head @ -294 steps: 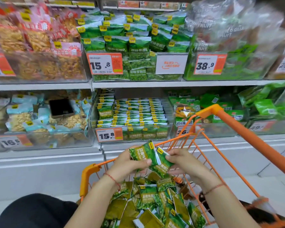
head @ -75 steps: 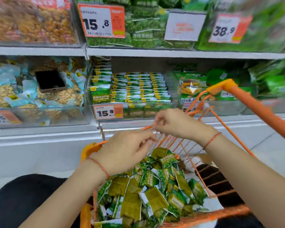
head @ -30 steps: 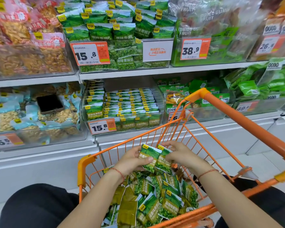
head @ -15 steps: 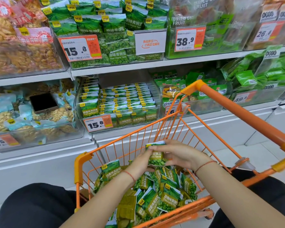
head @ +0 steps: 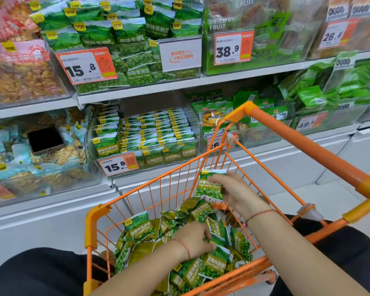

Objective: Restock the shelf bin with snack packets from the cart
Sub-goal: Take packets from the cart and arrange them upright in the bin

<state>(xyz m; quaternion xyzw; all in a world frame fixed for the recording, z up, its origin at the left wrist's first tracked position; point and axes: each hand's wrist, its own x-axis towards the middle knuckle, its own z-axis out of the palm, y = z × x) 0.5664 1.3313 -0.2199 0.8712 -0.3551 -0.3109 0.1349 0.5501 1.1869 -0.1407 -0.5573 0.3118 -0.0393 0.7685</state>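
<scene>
Since half a second ago the left hand (head: 195,237) has dropped low-centre into the cart (head: 94,223), fingers curling into the loose packets (head: 214,263). Right hand (head: 236,192), mid-frame, pinches one packet (head: 209,184) upright. Gathering step; next, I judge, lift these to the shelf bin (head: 90,144), centre-left.

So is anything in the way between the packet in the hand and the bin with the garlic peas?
Only the cart's front wall rises between them. The right hand holds the packet near its rim, and the shelf bin is open on top.
</scene>
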